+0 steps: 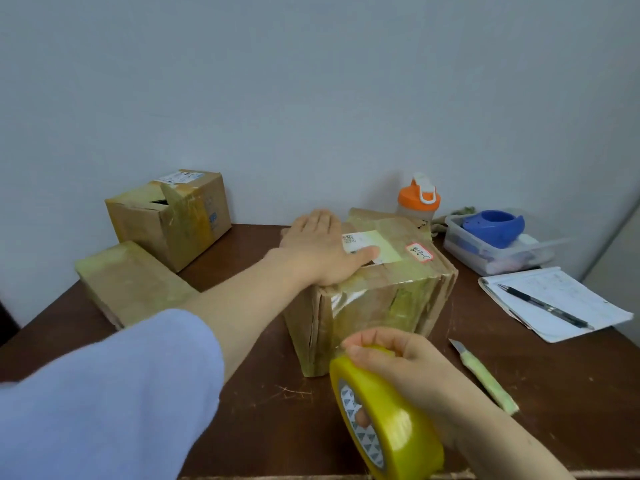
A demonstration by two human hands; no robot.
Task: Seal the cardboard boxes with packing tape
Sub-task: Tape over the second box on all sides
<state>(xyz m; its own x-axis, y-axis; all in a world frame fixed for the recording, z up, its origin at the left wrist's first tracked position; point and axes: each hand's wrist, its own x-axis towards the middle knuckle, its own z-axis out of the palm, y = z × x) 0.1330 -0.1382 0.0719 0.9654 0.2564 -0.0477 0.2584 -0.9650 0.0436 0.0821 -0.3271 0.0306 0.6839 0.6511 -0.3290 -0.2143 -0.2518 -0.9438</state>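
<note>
One box (pixel 381 306) sits central on the tabletop (pixel 263 410), partly taped. Left hand (pixel 322 247) presses flat on top; right hand (pixel 398 362) grips the tape roll (pixel 384 417) at six o'clock. Next, probably: smooth the strip down, then cut.

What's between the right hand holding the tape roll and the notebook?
Head view: a green-handled utility knife lies on the table, between the right hand gripping the tape roll and the notebook.

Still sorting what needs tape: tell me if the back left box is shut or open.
Partly open: the back left box shows a dark gap in its top, beside a raised flap edge.
</note>
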